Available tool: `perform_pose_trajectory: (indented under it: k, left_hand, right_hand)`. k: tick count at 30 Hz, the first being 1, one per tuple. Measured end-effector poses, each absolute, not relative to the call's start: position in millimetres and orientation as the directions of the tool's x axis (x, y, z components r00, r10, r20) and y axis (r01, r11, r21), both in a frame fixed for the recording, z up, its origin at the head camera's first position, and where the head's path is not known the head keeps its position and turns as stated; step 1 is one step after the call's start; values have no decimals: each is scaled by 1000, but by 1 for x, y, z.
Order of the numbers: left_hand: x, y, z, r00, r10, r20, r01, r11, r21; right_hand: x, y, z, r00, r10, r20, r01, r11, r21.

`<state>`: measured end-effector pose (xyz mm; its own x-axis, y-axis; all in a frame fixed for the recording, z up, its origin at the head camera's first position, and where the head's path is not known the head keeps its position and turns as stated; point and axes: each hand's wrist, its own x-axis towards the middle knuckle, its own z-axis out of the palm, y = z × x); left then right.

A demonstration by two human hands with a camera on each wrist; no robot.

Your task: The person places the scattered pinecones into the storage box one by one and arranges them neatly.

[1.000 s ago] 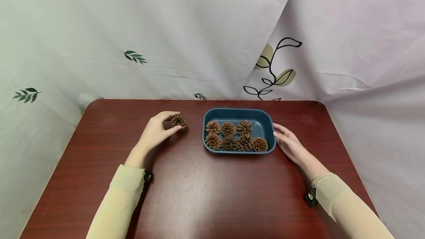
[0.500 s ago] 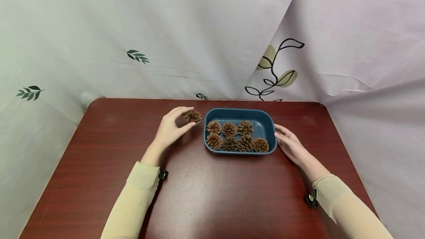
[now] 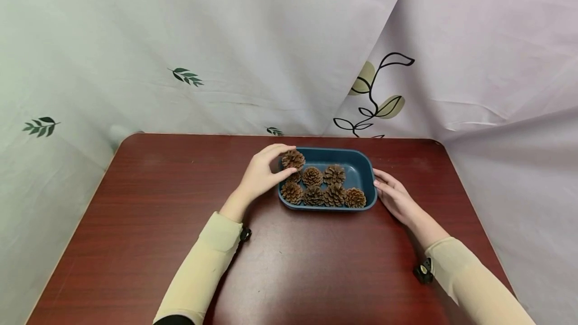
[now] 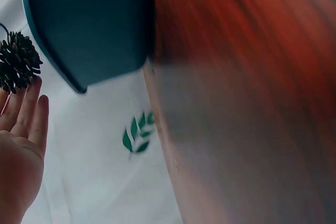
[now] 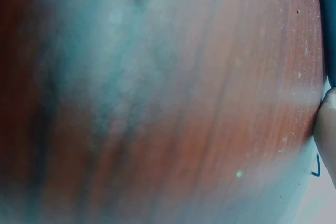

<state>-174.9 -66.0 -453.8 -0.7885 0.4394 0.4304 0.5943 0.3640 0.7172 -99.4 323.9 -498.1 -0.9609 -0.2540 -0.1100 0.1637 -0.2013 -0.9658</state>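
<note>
My left hand (image 3: 263,172) pinches a brown pine cone (image 3: 293,159) between thumb and fingers, above the left end of a blue rectangular tub (image 3: 327,208). In the left wrist view the held pine cone (image 4: 20,61) shows at the fingertips, higher than the rim of the tub (image 4: 89,30). Several other pine cones (image 3: 334,194) lie inside the tub in two rows; one in the back row is partly hidden by the left thumb. My right hand (image 3: 395,197) rests its fingers against the tub's right outer wall. In the right wrist view only a fingertip (image 5: 328,124) shows, beside the tub's edge.
Both hands work over a dark red wooden table (image 3: 289,265). A pale cloth with leaf prints (image 3: 226,54) hangs behind the table and along its sides. Inside the tub, bare floor (image 3: 354,174) shows at the back right.
My left hand has carried the pine cone rightward, from the table left of the tub to over its left end. The right hand and the tub have stayed in place.
</note>
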Motion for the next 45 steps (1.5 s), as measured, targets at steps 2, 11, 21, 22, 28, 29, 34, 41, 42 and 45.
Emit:
perform_pose_trajectory:
  k: [2,11,21,22,28,29,34,41,42,45]
  left_hand:
    - [-175,-58,-452,-776,470,421,606,368,705]
    - [-175,-28,-439,-733,578,359,638,400,659]
    - [-174,4,-432,-692,679,243,640,423,641]
    - [-174,7,-432,-687,688,233,644,428,634]
    - [-175,23,-428,-655,729,200,666,431,609]
    - [-175,25,-428,-651,733,195,667,430,609]
    - [-174,35,-429,-647,743,168,658,433,616]
    - [-173,48,-430,-655,742,145,633,434,641]
    - [-173,49,-431,-657,740,142,629,435,644]
    - [-174,55,-431,-664,735,136,617,436,655]
  right_hand:
    - [-100,324,-498,-961,-255,-107,162,-203,-966]
    - [-99,324,-499,-960,-262,-100,158,-209,-965]
    - [-99,324,-498,-960,-259,-111,166,-201,-965]
    - [-99,324,-498,-959,-260,-111,167,-203,-965]
    - [-99,323,-498,-960,-263,-98,157,-215,-964]
    - [-99,323,-498,-960,-263,-98,157,-213,-964]
    - [-100,323,-499,-958,-266,-105,160,-197,-967]
    - [-100,324,-499,-958,-267,-106,161,-190,-969]
    - [-100,324,-499,-958,-268,-106,160,-190,-969]
    - [-100,324,-499,-958,-267,-100,156,-195,-968]
